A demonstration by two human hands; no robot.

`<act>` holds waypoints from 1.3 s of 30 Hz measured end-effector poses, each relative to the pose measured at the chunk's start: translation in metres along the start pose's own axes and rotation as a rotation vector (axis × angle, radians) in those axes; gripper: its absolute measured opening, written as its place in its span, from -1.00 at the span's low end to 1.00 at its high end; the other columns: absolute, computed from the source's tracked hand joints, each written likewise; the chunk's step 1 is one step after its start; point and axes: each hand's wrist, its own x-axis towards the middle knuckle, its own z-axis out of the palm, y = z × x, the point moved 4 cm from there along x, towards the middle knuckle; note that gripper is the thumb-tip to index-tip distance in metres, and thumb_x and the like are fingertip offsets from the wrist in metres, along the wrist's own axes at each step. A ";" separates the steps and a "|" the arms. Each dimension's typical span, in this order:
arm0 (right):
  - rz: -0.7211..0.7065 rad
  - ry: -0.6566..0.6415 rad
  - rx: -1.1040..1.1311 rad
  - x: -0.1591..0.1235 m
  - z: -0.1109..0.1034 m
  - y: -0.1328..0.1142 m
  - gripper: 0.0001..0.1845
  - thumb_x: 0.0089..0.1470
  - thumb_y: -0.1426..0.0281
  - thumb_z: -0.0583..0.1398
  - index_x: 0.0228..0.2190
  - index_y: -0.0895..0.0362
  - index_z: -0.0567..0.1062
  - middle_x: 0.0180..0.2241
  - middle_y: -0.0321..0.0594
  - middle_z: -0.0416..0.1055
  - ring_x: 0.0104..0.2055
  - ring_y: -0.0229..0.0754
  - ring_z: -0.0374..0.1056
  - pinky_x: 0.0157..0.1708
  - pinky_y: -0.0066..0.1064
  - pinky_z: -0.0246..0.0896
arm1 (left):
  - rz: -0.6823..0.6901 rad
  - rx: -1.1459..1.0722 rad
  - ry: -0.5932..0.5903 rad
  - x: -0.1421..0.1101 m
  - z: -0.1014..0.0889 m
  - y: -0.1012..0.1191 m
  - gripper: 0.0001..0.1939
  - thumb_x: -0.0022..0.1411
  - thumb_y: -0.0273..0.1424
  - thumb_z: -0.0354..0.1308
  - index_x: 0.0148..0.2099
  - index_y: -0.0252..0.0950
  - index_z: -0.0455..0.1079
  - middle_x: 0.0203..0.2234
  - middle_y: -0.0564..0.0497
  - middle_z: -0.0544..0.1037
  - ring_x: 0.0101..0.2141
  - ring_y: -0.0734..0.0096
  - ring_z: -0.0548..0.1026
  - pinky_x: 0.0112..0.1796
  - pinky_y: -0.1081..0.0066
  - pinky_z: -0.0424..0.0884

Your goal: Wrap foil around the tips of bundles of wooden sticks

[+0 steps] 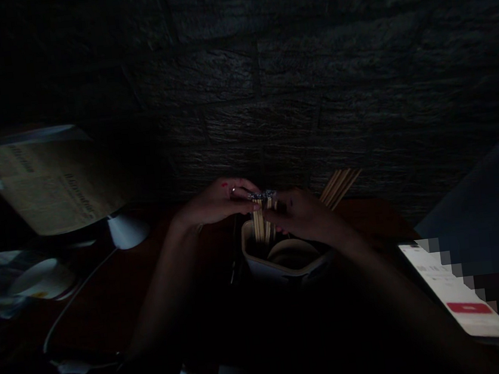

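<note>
My left hand (215, 203), with a ring on one finger, is closed at the top of some pale wooden sticks (260, 225). From the other side my right hand (301, 212) also closes on them, near their upper ends. A dark, shiny patterned band or wrapper (265, 195) shows at the top of the sticks between my fingers; the dim light hides its detail. The sticks stand upright, their lower ends inside a light-rimmed container (282, 274). A round pale rim (294, 245) shows inside that container. Behind my right hand, more thin wooden sticks (342, 187) lean to the right.
A lamp with a printed shade (55, 185) and white base (127, 231) stands at left. Nearby are a paper cup (42, 279) and a white cable (71, 300). A lit phone (446, 290) lies at right. A dark brick-patterned wall (239, 92) rises behind the table.
</note>
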 end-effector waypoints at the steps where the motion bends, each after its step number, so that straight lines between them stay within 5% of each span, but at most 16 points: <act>1: 0.001 -0.003 0.006 0.000 -0.001 0.000 -0.76 0.16 0.30 0.15 -0.37 0.18 0.55 -0.58 -0.25 0.48 -0.54 -0.27 0.38 -0.51 -0.45 0.15 | -0.006 -0.004 -0.007 0.000 0.000 0.000 -0.70 0.06 -0.51 0.35 -0.11 -0.39 0.48 -0.38 -0.01 0.65 -0.38 0.50 0.57 -0.30 0.50 0.45; 8: -0.026 -0.089 0.053 -0.008 -0.010 -0.005 -0.87 0.09 0.39 0.23 -0.32 0.18 0.55 -0.46 -0.24 0.54 -0.46 -0.24 0.42 -0.46 -0.45 0.17 | -0.026 0.001 -0.007 -0.001 0.002 0.002 -0.69 0.07 -0.50 0.35 -0.10 -0.40 0.47 -0.39 -0.01 0.65 -0.40 0.50 0.57 -0.33 0.51 0.44; 25: -0.042 0.088 -0.004 -0.007 -0.018 -0.006 -0.89 0.10 0.33 0.24 -0.35 0.12 0.48 -0.61 -0.36 0.38 -0.52 -0.25 0.35 -0.47 -0.44 0.11 | -0.006 0.020 0.008 0.000 0.003 0.001 -0.72 0.06 -0.46 0.36 -0.14 -0.39 0.48 -0.36 -0.01 0.64 -0.40 0.49 0.56 -0.34 0.49 0.45; 39: -0.096 0.117 0.019 -0.011 -0.026 -0.008 -0.84 0.14 0.33 0.20 -0.25 0.13 0.51 -0.49 -0.30 0.42 -0.48 -0.24 0.31 -0.44 -0.41 0.11 | -0.014 -0.031 -0.010 0.001 0.004 0.001 -0.69 0.03 -0.50 0.37 -0.13 -0.37 0.47 -0.41 0.05 0.62 -0.42 0.55 0.53 -0.36 0.53 0.43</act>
